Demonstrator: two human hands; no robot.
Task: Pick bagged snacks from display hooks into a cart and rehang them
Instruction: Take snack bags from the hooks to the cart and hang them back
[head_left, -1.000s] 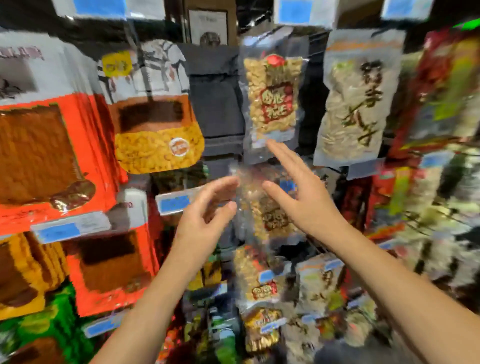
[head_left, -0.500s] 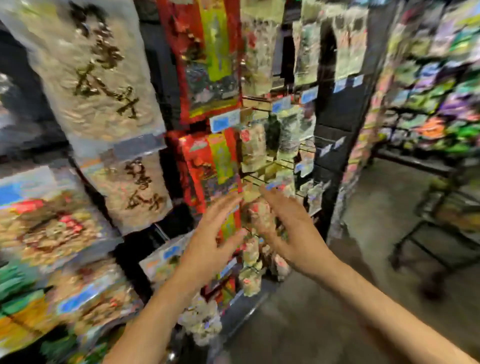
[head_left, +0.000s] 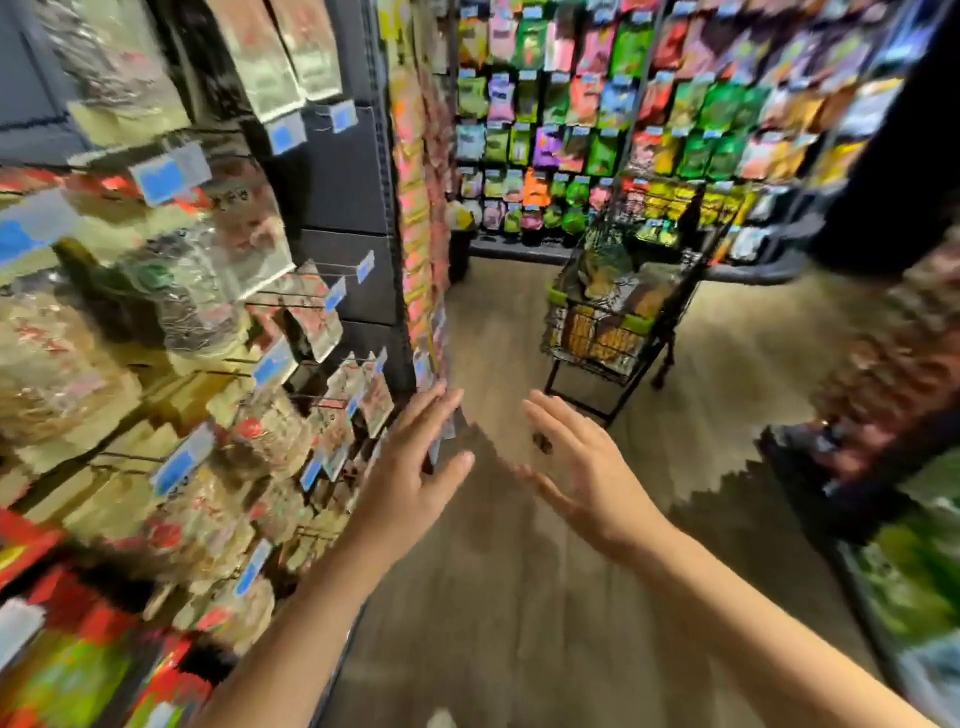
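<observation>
Both my hands are stretched out in front of me over the aisle floor, palms facing each other, fingers straight, holding nothing. My left hand (head_left: 415, 467) is just beside the end of the hook display (head_left: 322, 312) on my left, where clear snack bags (head_left: 270, 441) hang on black hooks with blue price tags. My right hand (head_left: 582, 467) is out over the floor. A black wire cart (head_left: 613, 322) with green corner trim stands ahead to the right and holds several snack bags (head_left: 602, 280). The picture is blurred.
A far wall of colourful hanging snack packs (head_left: 623, 104) crosses the back of the aisle. Another shelf unit (head_left: 893, 389) lines the right side. A dark panel (head_left: 353, 208) ends the left display. Brown floor (head_left: 493, 597) runs between me and the cart.
The view has swung right, from facing the hanging bags to looking down the aisle at the cart. Both hands stay open and held out, now clear of the bags.
</observation>
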